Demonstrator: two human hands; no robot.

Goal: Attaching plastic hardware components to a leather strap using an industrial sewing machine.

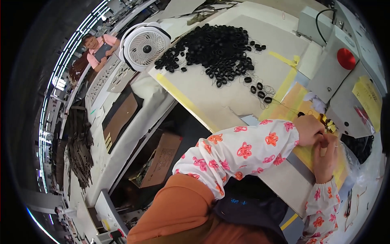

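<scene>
At the right, my left hand (pixel 310 130) and my right hand (pixel 326 157) meet in front of the sewing machine (pixel 328 77). Both have their fingers pinched together, fingertips touching; what lies between them is hidden. Just above my left hand sits a small black loop (pixel 301 114). Thin threads run from there to several black loops (pixel 260 91) on the tabletop. Those trail off a large heap of black fabric loops (pixel 219 44) farther back. Brass-coloured machine parts (pixel 330 124) show right beside my fingers.
A white fan (pixel 146 48) stands left of the heap. Yellow tape (pixel 178 92) edges the table. Beyond my right hand lie a dark bundle (pixel 359 148) and clear plastic (pixel 361 173). An open cardboard box (pixel 161 159) is below the table. Dark straps (pixel 79 146) hang at left; a person (pixel 98 49) works behind.
</scene>
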